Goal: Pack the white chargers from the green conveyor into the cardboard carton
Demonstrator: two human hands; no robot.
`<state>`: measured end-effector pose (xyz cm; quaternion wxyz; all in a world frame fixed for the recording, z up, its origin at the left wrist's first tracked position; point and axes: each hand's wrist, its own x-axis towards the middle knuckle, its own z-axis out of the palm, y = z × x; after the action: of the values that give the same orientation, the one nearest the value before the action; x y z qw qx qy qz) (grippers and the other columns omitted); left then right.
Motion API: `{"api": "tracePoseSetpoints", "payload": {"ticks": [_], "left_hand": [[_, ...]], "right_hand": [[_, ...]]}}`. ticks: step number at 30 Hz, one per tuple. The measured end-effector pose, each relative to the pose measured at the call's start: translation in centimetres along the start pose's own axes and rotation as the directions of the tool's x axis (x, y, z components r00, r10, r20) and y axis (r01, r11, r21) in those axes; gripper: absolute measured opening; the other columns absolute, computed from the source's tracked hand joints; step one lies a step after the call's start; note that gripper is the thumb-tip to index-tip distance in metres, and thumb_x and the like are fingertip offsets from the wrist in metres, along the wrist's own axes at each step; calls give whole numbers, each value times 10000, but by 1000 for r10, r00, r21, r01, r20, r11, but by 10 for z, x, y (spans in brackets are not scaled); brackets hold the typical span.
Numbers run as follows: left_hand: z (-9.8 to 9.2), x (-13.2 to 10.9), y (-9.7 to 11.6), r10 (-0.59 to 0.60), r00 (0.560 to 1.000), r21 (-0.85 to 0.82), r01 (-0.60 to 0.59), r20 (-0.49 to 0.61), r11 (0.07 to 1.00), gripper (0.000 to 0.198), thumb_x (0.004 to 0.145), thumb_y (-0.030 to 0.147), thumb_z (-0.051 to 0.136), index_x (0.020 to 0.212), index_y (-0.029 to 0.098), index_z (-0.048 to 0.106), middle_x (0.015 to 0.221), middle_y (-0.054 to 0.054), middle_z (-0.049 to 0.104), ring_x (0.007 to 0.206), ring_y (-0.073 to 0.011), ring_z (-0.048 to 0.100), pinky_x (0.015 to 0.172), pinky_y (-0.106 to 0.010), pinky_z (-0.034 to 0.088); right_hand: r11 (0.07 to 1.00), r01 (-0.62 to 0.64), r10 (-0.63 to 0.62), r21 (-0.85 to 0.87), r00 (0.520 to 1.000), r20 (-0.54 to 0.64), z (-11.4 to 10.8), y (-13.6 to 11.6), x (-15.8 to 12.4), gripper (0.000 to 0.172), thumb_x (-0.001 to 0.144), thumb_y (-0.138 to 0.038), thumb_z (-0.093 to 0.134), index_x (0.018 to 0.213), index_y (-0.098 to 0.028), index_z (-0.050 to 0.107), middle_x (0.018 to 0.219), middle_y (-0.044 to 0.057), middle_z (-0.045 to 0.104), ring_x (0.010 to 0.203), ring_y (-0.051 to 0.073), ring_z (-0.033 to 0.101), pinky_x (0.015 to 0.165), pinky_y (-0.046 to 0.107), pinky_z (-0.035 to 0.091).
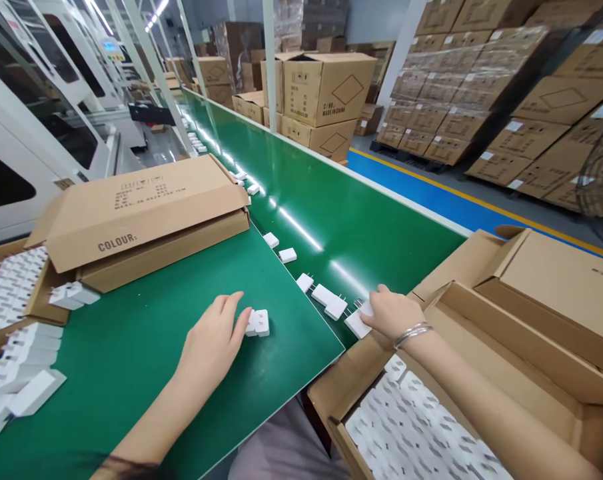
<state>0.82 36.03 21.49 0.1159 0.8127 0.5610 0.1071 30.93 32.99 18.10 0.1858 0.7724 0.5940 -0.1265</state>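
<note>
My right hand (394, 312) reaches over the near end of the green conveyor belt, its fingers closed on a white plug adapter (358, 323). Metal prongs stick out on its far side. Just beyond it, more white plug adapters (335, 307) lie in a row along the belt's edge. Over the green tabletop, my left hand (212, 337) has thumb and forefinger apart. Right beside the thumb stand two small white adapters (258, 323) pressed together; whether the thumb touches them I cannot tell.
An open carton (331, 427) at the lower right holds rows of white adapters (416, 420). On the tabletop's left stand a flat carton (151, 207), loose adapters (31, 353) and a filled box (14, 290). Stacked cartons (326, 93) rise behind the belt (351, 220).
</note>
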Motion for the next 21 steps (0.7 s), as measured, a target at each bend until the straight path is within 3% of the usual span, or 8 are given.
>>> {"api": "tracePoseSetpoints", "payload": {"ticks": [2, 4, 8, 11, 13, 17, 19, 21], "left_hand": [[-1, 1, 20, 115, 990, 113, -106, -79, 988, 302, 943, 241, 355, 1167, 179, 548, 1080, -86, 636, 985, -238, 611, 752, -328, 501], [10, 6, 50, 301, 954, 173, -295, -4, 940, 281, 889, 112, 419, 1111, 181, 577, 1017, -69, 650, 941, -222, 607, 750, -312, 492], [69, 27, 115, 618, 710, 71, -674, 338, 736, 287, 731, 86, 643, 1014, 113, 606, 1011, -106, 638, 960, -251, 577, 767, -334, 479], [112, 49, 147, 648, 671, 47, -707, 360, 706, 235, 767, 88, 630, 999, 117, 613, 1002, -111, 638, 957, -229, 580, 801, -332, 471], [126, 60, 156, 660, 659, 36, -717, 360, 696, 168, 784, 65, 606, 933, 142, 621, 942, -88, 646, 919, -206, 591, 840, -333, 460], [101, 67, 143, 693, 640, 1, -735, 332, 678, 171, 822, 128, 592, 987, 173, 595, 968, -66, 621, 917, -187, 592, 855, -306, 458], [63, 65, 118, 664, 684, -11, -694, 302, 720, 211, 876, 231, 527, 1079, 185, 558, 1043, -77, 581, 885, -187, 596, 757, -288, 485], [19, 60, 82, 535, 800, -71, -538, 271, 840, 224, 854, 202, 500, 1071, 217, 557, 1074, -50, 545, 883, -169, 601, 757, -261, 482]], "right_hand": [[997, -73, 72, 19, 997, 28, 9, 1, 9, 237, 866, -323, 576, 970, -129, 663, 1063, 126, 631, 911, 252, 643, 735, 392, 511], [991, -123, 121, 44, 992, 40, 19, -1, 19, 246, 881, -346, 589, 1023, -150, 637, 1091, 88, 637, 937, 219, 625, 794, 411, 516], [983, -138, 138, 121, 990, 6, 27, -3, 33, 253, 885, -369, 598, 1023, -158, 622, 1085, 65, 640, 920, 199, 621, 799, 410, 524], [976, -59, 78, 212, 993, -83, 19, 16, 34, 248, 838, -377, 640, 923, -143, 647, 999, 75, 660, 869, 200, 627, 767, 380, 518], [959, 23, 28, 284, 985, -173, 9, 44, 26, 278, 805, -417, 646, 869, -147, 665, 946, 92, 673, 858, 220, 633, 753, 354, 510], [884, 140, 17, 447, 944, -329, -6, 103, -3, 441, 789, -557, 565, 1005, -182, 646, 984, 94, 683, 850, 245, 646, 719, 336, 516], [779, 216, 45, 589, 917, -396, -6, 110, -16, 496, 758, -602, 574, 1044, -199, 619, 984, 90, 682, 818, 247, 648, 686, 349, 523], [658, 346, -4, 669, 890, -456, -3, 91, -23, 489, 739, -602, 601, 1035, -212, 606, 960, 89, 675, 784, 247, 640, 657, 364, 520]]}}
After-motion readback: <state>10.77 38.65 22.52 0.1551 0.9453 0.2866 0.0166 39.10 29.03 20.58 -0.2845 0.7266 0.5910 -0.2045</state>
